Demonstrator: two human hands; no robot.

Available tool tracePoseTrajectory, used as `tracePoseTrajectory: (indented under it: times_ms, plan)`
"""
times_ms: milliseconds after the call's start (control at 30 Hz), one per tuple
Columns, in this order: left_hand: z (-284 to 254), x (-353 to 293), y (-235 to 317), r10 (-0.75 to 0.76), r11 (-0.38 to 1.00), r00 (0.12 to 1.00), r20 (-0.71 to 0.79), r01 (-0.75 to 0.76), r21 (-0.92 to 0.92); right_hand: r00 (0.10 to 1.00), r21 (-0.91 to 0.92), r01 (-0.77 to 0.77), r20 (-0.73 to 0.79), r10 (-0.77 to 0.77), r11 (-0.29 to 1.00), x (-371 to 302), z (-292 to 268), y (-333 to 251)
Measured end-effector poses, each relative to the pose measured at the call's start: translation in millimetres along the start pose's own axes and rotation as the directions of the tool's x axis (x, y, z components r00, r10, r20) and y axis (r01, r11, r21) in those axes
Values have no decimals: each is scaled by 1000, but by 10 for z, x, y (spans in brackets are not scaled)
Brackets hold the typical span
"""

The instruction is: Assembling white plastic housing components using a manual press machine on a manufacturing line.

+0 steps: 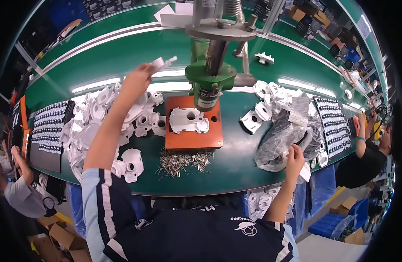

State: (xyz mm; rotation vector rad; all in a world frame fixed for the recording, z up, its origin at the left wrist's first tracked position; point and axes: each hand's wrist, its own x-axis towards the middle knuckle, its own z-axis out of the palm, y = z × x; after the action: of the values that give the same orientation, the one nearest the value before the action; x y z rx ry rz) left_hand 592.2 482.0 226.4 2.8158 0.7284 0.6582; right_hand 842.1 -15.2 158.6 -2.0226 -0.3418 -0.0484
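My left hand (pixel 137 79) reaches out over the far left part of the table, fingers closed on a small white part (pixel 159 63) with a paler, uneven end. My right hand (pixel 295 156) is at the clear plastic bag (pixel 270 153) on the right, its fingers pinched together; what they hold, if anything, is too small to make out. Between my hands, a white plastic housing (pixel 181 120) with a round hole lies on the orange block (pixel 194 140). Right above it stands the green press head (pixel 207 85).
Loose metal pins (pixel 179 163) lie before the block. White housings (pixel 89 118) are heaped on the left, more (pixel 270 96) on the right. Trays of small dark parts (pixel 48 126) (pixel 334 118) flank the table. A paper slip (pixel 299 109) rests on the bag. Other people sit at both sides.
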Motion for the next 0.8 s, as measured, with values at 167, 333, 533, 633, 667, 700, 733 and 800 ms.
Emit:
tracePoseTrajectory:
  times_ms: [167,333,533,633,667,700,733,800]
  plan:
    - [-251,-1259,211,179,984,952,-250,-167,67,947,-224,244,-156,-282,944,-122,-28,-269]
    - [-134,-1956,381,134,989,989,-55,-130,76,886,14,459,70,-459,888,-404,577,-1095]
    - [-281,-1922,509,67,997,980,189,-72,19,930,391,100,289,-225,915,-318,983,-950]
    - [-359,-1891,476,-32,999,952,304,32,5,921,562,-146,379,-97,814,-283,970,-876]
    - [-333,-1882,480,-31,999,952,304,32,2,921,534,-138,380,-91,834,-298,954,-862]
    - [-297,-1862,482,-79,997,960,268,75,25,921,506,-130,381,-86,852,-308,944,-854]
    - [-276,-1840,489,-127,992,965,230,119,48,921,506,-129,380,-87,853,-323,958,-868]
    - [-181,-1744,704,-68,995,990,126,75,-59,906,450,-30,389,-166,892,-409,1056,-889]
